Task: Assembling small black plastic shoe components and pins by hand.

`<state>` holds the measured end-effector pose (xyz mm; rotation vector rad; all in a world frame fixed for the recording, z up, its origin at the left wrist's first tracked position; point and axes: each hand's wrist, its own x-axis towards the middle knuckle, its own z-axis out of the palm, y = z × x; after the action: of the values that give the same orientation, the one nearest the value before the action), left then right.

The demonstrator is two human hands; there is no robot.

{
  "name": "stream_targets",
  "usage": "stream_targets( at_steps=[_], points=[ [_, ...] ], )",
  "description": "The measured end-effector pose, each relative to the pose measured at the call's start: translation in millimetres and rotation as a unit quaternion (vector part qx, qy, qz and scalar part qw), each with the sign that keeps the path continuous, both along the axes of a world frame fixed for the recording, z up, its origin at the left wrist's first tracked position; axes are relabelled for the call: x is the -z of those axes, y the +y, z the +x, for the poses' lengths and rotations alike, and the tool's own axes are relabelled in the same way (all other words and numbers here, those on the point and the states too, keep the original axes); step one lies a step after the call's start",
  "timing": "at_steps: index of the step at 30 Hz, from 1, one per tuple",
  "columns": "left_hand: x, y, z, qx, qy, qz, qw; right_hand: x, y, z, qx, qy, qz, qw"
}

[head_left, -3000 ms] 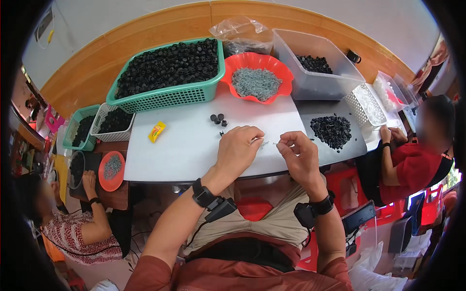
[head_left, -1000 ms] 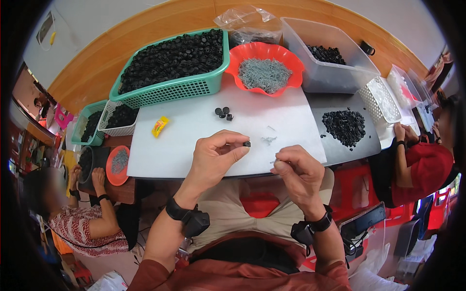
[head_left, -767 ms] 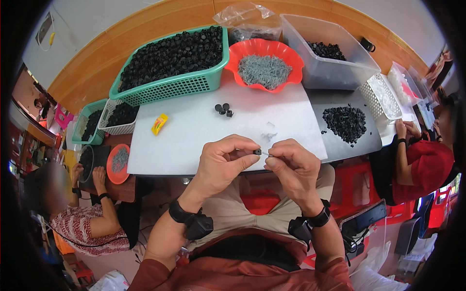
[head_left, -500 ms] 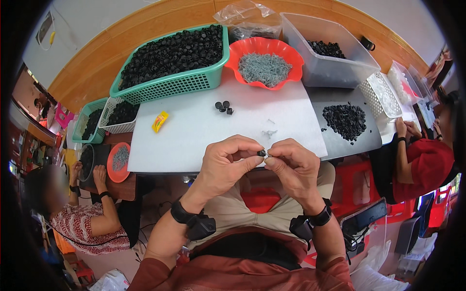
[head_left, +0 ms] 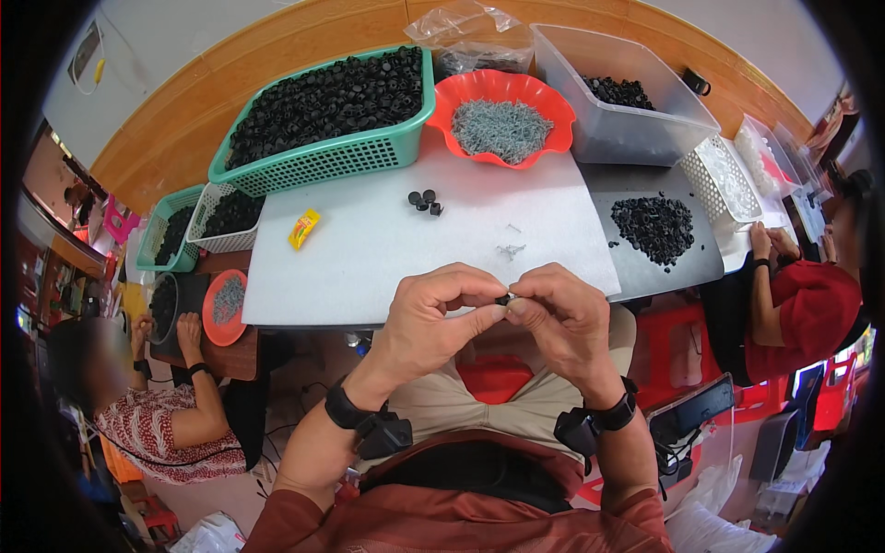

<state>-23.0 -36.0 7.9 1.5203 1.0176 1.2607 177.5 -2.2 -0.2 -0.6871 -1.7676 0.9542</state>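
My left hand pinches a small round black plastic part between thumb and fingertips, just above the table's front edge. Against that part, my right hand is closed in a pinch; whatever lies between its fingertips is mostly hidden. A few thin metal pieces, perhaps screws, lie on the white sheet beyond my hands. Farther back on the sheet sits a small cluster of black round parts.
At the back stand a green basket of black parts, a red bowl of thin metal pieces and a clear bin. A heap of small black pieces lies right; a yellow packet lies left. People sit at both sides.
My hands have come together, so the fingertips of my right hand now meet the black part in my left. The gap between them has closed.
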Motion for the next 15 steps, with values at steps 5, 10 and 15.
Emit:
stream_targets(
  at_steps=[5,10,15],
  points=[
    [1.5,-1.7,2.2,0.009,-0.042,-0.033,0.999,-0.6,1.2,2.9,0.002,-0.039,0.072,0.997],
    [7.7,0.8,0.8,0.007,-0.124,-0.111,0.986,-3.1,-4.7,2.7,0.022,-0.077,0.100,0.992],
    [8.3,0.4,2.9,0.045,-0.176,-0.163,0.970,5.5,-4.1,-0.8,0.055,-0.090,0.147,0.983]
  ],
)
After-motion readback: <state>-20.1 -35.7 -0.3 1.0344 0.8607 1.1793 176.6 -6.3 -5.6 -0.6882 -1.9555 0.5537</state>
